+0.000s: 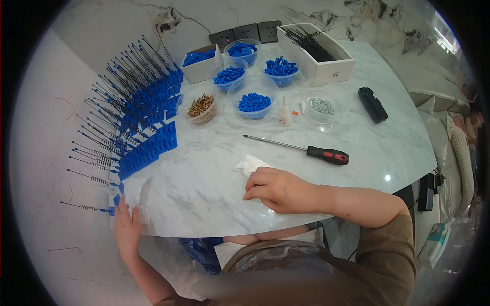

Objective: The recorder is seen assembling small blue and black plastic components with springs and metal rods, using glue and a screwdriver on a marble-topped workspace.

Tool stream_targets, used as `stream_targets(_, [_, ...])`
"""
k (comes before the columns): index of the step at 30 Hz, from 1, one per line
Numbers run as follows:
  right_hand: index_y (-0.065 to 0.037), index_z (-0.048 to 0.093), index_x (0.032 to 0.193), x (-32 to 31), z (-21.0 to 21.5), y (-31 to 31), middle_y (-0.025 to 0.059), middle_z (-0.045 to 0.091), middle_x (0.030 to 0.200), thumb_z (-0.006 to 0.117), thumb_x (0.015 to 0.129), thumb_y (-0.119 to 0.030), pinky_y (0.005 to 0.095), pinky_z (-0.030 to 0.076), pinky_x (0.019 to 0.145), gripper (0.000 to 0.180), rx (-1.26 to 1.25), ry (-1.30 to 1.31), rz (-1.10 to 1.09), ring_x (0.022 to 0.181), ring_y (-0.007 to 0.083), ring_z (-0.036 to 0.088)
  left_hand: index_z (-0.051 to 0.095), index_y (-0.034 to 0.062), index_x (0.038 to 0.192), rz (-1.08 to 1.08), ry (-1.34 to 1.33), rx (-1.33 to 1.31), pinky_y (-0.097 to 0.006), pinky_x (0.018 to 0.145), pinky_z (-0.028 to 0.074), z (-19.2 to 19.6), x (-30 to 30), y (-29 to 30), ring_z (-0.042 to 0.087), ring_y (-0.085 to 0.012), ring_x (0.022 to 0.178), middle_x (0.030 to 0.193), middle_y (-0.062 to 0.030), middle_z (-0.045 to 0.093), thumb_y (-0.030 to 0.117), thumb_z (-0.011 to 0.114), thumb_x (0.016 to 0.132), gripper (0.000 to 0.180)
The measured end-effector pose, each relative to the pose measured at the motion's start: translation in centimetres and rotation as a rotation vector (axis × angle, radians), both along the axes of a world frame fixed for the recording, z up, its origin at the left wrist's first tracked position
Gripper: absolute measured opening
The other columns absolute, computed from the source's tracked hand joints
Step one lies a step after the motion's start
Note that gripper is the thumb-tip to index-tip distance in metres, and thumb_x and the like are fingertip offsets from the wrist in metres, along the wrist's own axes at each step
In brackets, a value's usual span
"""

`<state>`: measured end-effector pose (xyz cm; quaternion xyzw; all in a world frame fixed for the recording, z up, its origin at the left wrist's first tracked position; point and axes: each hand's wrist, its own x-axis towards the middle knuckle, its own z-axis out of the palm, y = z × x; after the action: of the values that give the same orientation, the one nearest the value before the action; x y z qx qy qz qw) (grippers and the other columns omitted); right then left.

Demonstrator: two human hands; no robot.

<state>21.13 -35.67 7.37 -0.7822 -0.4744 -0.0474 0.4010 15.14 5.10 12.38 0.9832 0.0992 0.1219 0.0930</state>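
Observation:
At the table's left edge, my left hand (126, 227) has its fingers stretched out and thumb apart. Its fingertips touch the end of a blue plastic piece with a black coiled spring wire (88, 207), the nearest in a long row. A white tissue (135, 193) lies beside that thumb. My right hand (275, 189) rests on the table with its fingers curled in, and nothing shows in them. Just behind it lies a crumpled white tissue (250, 163). Beyond is a screwdriver (326, 155) with a black and red handle. Many blue assemblies (148, 150) with spring wires line the left side.
Clear tubs hold brass screws (201, 106), small blue caps (254, 102), blue parts (280, 67) and silvery bits (322, 106). A white box (334, 70) contains black spring wires. A small glue bottle (285, 113) stands mid-table. Far right lies a black tool (372, 105).

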Motion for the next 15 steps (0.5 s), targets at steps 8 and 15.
stream_targets(8, [-0.006, 0.062, 0.091, 0.5, 0.5, -0.9, 0.0066, 0.054, 0.094, 0.061, 0.067, 0.004, 0.0365, 0.045, 0.081, 0.026, 0.071, -0.014, 0.213, 0.094, 0.0266, 0.054, 0.059, 0.0030, 0.119, -0.470, -0.031, -0.415, -0.026, 0.076, 0.047, 6.7, 7.2, -14.9, 0.061, -0.0130, 0.084, 0.095, -0.0086, 0.065, 0.006, 0.052, 0.092, 0.028])
stream_targets(15, [-0.007, 0.066, 0.083, 2.1, 6.5, -5.1, 0.0053, 0.062, 0.090, 0.065, 0.064, -0.003, 0.0357, 0.046, 0.065, 0.020, 0.104, -0.780, -0.231, 0.076, 0.0222, 0.058, 0.060, 0.0019, 0.114, -0.886, -0.196, -0.686, -0.029, 0.076, 0.050, -0.1, 12.6, -20.8, 0.066, -0.0204, 0.084, 0.094, -0.0132, 0.067, -0.004, 0.042, 0.092, 0.029])
